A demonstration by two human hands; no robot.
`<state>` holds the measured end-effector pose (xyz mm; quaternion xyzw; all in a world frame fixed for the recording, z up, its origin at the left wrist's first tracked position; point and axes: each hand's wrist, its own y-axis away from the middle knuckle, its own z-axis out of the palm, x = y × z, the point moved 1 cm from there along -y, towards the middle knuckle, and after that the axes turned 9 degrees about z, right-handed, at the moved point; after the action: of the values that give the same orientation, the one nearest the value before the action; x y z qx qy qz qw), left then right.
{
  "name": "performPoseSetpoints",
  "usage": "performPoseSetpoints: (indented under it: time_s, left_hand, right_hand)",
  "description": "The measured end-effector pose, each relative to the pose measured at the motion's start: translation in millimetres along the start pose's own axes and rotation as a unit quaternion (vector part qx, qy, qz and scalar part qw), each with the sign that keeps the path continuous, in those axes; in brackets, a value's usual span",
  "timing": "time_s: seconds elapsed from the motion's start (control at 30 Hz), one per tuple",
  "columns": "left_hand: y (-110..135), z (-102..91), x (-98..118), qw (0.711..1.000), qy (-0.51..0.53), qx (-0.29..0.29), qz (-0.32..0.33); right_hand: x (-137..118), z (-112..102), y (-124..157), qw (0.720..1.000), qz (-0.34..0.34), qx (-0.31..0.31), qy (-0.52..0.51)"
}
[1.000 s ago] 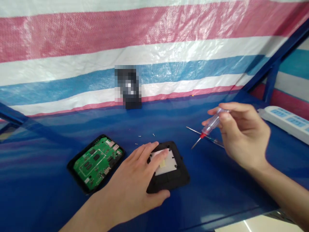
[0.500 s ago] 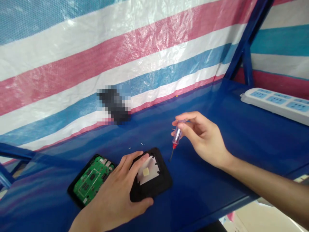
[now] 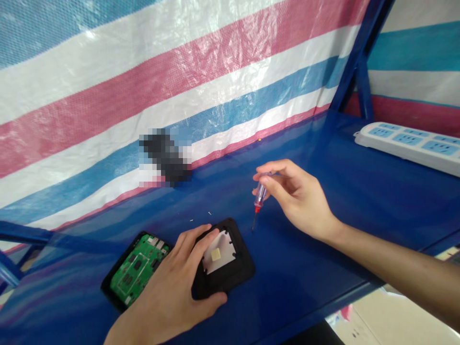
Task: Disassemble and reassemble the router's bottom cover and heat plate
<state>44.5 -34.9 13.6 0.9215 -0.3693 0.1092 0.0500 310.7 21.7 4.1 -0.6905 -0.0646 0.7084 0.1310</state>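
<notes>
My left hand (image 3: pixel 167 282) lies over a black plastic cover (image 3: pixel 237 270), with the fingers across its top and the thumb along its lower edge. A white plate (image 3: pixel 224 261) sits in the cover and carries a small yellow square pad (image 3: pixel 215 254). My right hand (image 3: pixel 298 199) pinches a small screwdriver (image 3: pixel 260 199) with a clear handle and red collar, its thin tip pointing down just above the blue tabletop. Beside my left hand lies a green circuit board (image 3: pixel 136 270) in a black casing, partly hidden by that hand.
A few tiny screws (image 3: pixel 208 213) lie on the blue tabletop (image 3: pixel 323 249) above the cover. A white power strip (image 3: pixel 408 146) stands at the right. A pixelated black object (image 3: pixel 165 158) rests against the striped tarpaulin (image 3: pixel 179 96). Blue metal framing rises behind.
Since the oldest frame, the view has turned and my right hand has moved left, nearer the cover, with the screwdriver tip now pointing down. My left hand remains on the cover.
</notes>
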Motion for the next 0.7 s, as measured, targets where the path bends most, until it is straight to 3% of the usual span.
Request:
performPoseSetpoints:
  time_s: [0.2,0.3,0.5,0.7]
  left_hand:
    - [-2,-1.8,2,0.999,-0.008,0.038,0.009]
    - [-14,-2.7,12,0.996,0.004,0.088,0.016]
    - [-45,2.9,41,0.992,0.034,0.116,0.017]
    - [-54,4.4,45,0.986,0.05,0.158,-0.01]
  right_hand:
    - [-1,2,0,1.0,0.006,-0.007,-0.027]
    - [-4,3,0,0.998,0.015,-0.014,-0.061]
    - [-8,2,-1,0.994,0.033,-0.017,-0.1]
    - [-8,2,-1,0.991,0.035,-0.03,-0.122]
